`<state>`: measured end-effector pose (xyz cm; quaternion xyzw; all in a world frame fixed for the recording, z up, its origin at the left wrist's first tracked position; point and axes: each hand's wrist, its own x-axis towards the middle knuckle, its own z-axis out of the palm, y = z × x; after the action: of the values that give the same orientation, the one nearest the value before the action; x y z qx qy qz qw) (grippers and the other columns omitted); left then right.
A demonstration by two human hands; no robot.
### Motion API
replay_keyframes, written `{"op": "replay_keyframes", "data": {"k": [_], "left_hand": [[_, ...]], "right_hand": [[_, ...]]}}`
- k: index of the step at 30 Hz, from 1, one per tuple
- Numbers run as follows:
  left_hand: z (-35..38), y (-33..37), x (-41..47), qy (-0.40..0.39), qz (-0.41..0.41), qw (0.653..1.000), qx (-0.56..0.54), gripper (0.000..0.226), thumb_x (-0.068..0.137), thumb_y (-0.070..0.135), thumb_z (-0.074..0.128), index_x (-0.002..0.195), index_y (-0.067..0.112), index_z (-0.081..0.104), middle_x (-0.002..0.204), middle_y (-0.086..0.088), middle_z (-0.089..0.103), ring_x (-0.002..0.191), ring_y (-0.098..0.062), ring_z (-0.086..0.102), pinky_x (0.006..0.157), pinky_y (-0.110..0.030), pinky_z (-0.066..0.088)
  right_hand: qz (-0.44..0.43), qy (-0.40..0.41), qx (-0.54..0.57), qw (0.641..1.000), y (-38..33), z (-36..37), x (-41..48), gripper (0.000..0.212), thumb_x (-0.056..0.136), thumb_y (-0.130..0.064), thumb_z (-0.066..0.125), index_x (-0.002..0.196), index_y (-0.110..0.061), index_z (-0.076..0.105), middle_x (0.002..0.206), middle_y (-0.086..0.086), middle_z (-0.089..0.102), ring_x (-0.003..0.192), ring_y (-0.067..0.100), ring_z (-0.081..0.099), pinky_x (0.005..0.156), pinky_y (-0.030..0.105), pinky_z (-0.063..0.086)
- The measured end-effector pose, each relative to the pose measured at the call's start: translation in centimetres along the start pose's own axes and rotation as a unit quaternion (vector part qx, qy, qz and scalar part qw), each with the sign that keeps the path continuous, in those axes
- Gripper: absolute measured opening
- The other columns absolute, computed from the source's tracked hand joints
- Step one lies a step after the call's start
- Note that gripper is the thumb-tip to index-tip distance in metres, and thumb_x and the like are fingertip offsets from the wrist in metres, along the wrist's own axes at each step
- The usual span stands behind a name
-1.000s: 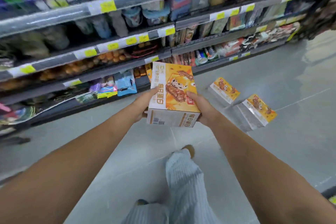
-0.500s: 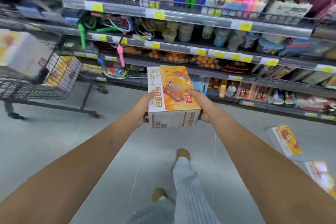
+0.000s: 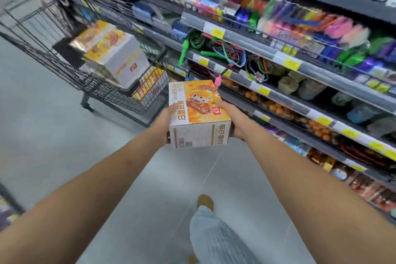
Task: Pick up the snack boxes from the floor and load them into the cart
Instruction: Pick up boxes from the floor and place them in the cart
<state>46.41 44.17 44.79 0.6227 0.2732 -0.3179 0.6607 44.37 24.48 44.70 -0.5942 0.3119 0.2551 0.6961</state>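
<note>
I hold an orange and white snack box (image 3: 198,113) at chest height between both hands. My left hand (image 3: 164,121) grips its left side and my right hand (image 3: 232,118) grips its right side. A black wire cart (image 3: 70,75) stands ahead to the left, a short way beyond the box. Several matching snack boxes (image 3: 111,51) lie stacked in the cart's basket, and more boxes (image 3: 147,87) show through its lower front mesh.
Store shelves (image 3: 278,55) packed with goods and yellow price tags run along the right side, close to the cart's right edge. Grey floor (image 3: 53,135) stretches ahead and to the left. My striped trouser leg and shoe (image 3: 205,201) step forward below.
The view has swung left, away from the boxes on the floor. The cart has come into view and grown nearer. Both hands keep the same hold on the box.
</note>
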Motion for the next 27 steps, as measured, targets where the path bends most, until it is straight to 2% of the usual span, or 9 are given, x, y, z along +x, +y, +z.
{"op": "replay_keyframes", "data": {"k": [3, 5, 9, 12, 14, 18, 22, 24, 27], "left_hand": [[-2.0, 2.7, 1.8, 0.011, 0.010, 1.000, -0.026, 0.029, 0.090, 0.044, 0.055, 0.104, 0.021, 0.064, 0.097, -0.006, 0.070, 0.083, -0.026, 0.065, 0.085, -0.038, 0.050], [-3.7, 4.6, 3.0, 0.034, 0.021, 0.998, -0.047, 0.027, 0.090, 0.044, 0.055, 0.099, 0.020, 0.064, 0.098, -0.007, 0.070, 0.087, -0.028, 0.066, 0.090, -0.041, 0.049], [-6.9, 7.6, 4.5, 0.050, 0.034, 0.995, -0.083, 0.033, 0.091, 0.045, 0.052, 0.111, 0.020, 0.061, 0.103, -0.007, 0.070, 0.096, -0.028, 0.065, 0.103, -0.046, 0.044], [-9.3, 9.6, 5.5, 0.061, 0.034, 0.993, -0.097, 0.031, 0.089, 0.047, 0.052, 0.102, 0.021, 0.064, 0.101, -0.007, 0.070, 0.103, -0.030, 0.064, 0.104, -0.047, 0.042], [-10.8, 11.1, 5.9, 0.065, 0.035, 0.993, -0.090, 0.027, 0.092, 0.046, 0.050, 0.092, 0.021, 0.062, 0.093, -0.006, 0.069, 0.093, -0.028, 0.064, 0.103, -0.047, 0.042], [-14.3, 14.8, 8.0, 0.070, 0.028, 0.995, -0.069, 0.030, 0.093, 0.047, 0.047, 0.090, 0.020, 0.060, 0.091, -0.007, 0.067, 0.096, -0.029, 0.062, 0.103, -0.049, 0.042], [-17.5, 19.6, 11.4, 0.052, 0.029, 0.997, -0.046, 0.033, 0.096, 0.046, 0.043, 0.084, 0.019, 0.059, 0.086, -0.007, 0.066, 0.081, -0.024, 0.062, 0.084, -0.038, 0.047], [-19.5, 22.1, 13.5, 0.039, 0.016, 0.999, -0.024, 0.034, 0.095, 0.047, 0.043, 0.085, 0.019, 0.060, 0.087, -0.008, 0.066, 0.081, -0.024, 0.061, 0.076, -0.036, 0.048], [-22.3, 24.9, 16.3, 0.002, -0.002, 1.000, 0.006, 0.034, 0.094, 0.050, 0.042, 0.094, 0.021, 0.061, 0.099, -0.012, 0.067, 0.091, -0.028, 0.062, 0.075, -0.039, 0.050]], "right_hand": [[-0.006, -0.010, -0.023, 1.000, -2.6, 2.3, 3.1, 0.032, 0.083, -0.053, 0.060, 0.089, -0.022, 0.067, 0.104, 0.008, 0.071, 0.099, 0.026, 0.067, 0.102, 0.045, 0.046], [-0.013, -0.026, -0.046, 0.998, -4.7, 4.2, 5.3, 0.034, 0.080, -0.054, 0.062, 0.092, -0.022, 0.067, 0.104, 0.009, 0.072, 0.101, 0.026, 0.067, 0.103, 0.046, 0.045], [-0.020, -0.058, -0.080, 0.995, -8.3, 8.0, 7.8, 0.032, 0.084, -0.055, 0.059, 0.089, -0.023, 0.063, 0.085, 0.003, 0.069, 0.088, 0.024, 0.064, 0.101, 0.042, 0.046], [-0.015, -0.070, -0.095, 0.993, -10.4, 10.8, 9.4, 0.035, 0.080, -0.057, 0.061, 0.085, -0.022, 0.065, 0.085, 0.003, 0.070, 0.089, 0.024, 0.066, 0.100, 0.042, 0.047], [-0.014, -0.077, -0.099, 0.992, -11.8, 12.7, 10.5, 0.034, 0.083, -0.055, 0.059, 0.080, -0.022, 0.064, 0.080, 0.002, 0.069, 0.085, 0.023, 0.064, 0.099, 0.041, 0.046], [-0.013, -0.068, -0.075, 0.995, -14.4, 16.4, 13.4, 0.034, 0.089, -0.048, 0.056, 0.070, -0.021, 0.060, 0.055, -0.002, 0.067, 0.068, 0.019, 0.061, 0.078, 0.031, 0.047], [-0.013, -0.035, -0.035, 0.999, -17.2, 20.2, 16.4, 0.032, 0.091, -0.042, 0.057, 0.069, -0.019, 0.060, 0.051, -0.002, 0.067, 0.063, 0.019, 0.061, 0.069, 0.029, 0.047], [-0.005, -0.012, -0.018, 1.000, -18.5, 22.4, 18.4, 0.032, 0.092, -0.042, 0.056, 0.071, -0.018, 0.060, 0.052, -0.001, 0.067, 0.065, 0.020, 0.062, 0.068, 0.029, 0.048], [0.012, 0.019, 0.006, 1.000, -19.5, 25.1, 20.9, 0.036, 0.090, -0.049, 0.055, 0.071, -0.018, 0.061, 0.063, 0.003, 0.069, 0.076, 0.024, 0.065, 0.087, 0.036, 0.050]]}}
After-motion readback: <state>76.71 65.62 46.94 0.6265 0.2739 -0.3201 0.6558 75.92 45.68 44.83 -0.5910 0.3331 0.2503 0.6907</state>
